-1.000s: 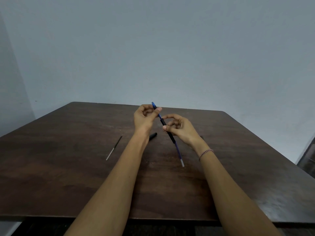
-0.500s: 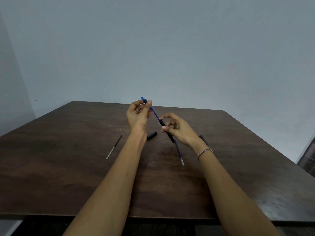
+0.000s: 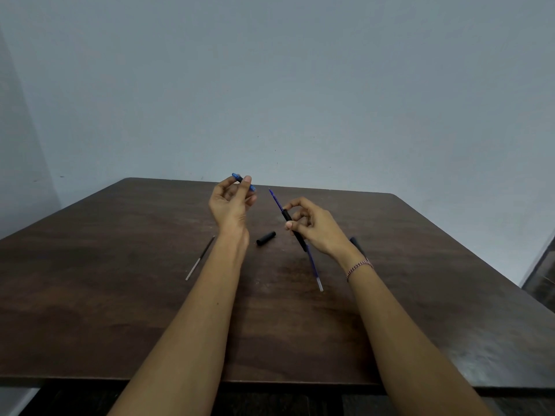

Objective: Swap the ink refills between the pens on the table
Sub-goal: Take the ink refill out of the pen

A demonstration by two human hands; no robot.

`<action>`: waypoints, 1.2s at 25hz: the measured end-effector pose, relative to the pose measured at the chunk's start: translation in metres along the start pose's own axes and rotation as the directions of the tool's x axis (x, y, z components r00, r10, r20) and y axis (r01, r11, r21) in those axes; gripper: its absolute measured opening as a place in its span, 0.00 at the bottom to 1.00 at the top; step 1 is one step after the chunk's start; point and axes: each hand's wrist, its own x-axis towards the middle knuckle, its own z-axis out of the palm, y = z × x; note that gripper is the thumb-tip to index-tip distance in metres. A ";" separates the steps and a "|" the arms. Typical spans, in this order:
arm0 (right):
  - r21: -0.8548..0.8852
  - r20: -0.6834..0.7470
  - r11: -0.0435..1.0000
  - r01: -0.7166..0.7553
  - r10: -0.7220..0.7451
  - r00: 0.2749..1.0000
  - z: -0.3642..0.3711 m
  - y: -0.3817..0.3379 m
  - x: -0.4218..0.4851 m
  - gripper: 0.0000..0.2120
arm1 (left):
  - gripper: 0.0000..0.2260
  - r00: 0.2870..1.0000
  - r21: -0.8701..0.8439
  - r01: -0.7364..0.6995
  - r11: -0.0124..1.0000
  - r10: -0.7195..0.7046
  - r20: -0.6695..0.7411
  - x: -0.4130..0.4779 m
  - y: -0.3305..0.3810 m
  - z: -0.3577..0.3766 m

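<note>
Left hand (image 3: pixel 229 202) pinches blue tip (image 3: pixel 243 181); right hand (image 3: pixel 315 225) grips refill (image 3: pixel 295 232). Both above mid-tabletop (image 3: pixel 120 295), far from edges; black cap (image 3: pixel 266 238) between.

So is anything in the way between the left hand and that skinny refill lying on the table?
Nothing visible blocks it. The loose refill lies alone on the table, just left of the left hand's forearm. That hand does hold a small blue piece.
</note>
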 end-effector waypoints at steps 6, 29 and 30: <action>0.011 -0.108 0.999 0.033 -0.032 0.994 -0.001 -0.005 0.000 0.10 | 0.12 1.000 0.510 0.028 0.860 -0.030 -0.003 0.011 -0.009 -0.010; 0.110 -0.120 0.994 0.024 -0.011 0.993 -0.001 -0.007 -0.001 0.13 | 0.16 0.994 0.994 -0.101 -0.046 0.034 0.102 0.013 -0.012 -0.031; 0.116 -0.122 0.993 0.027 -0.013 0.992 -0.001 -0.007 -0.001 0.13 | 0.13 0.981 0.983 -0.177 0.055 0.088 0.171 0.013 -0.011 -0.028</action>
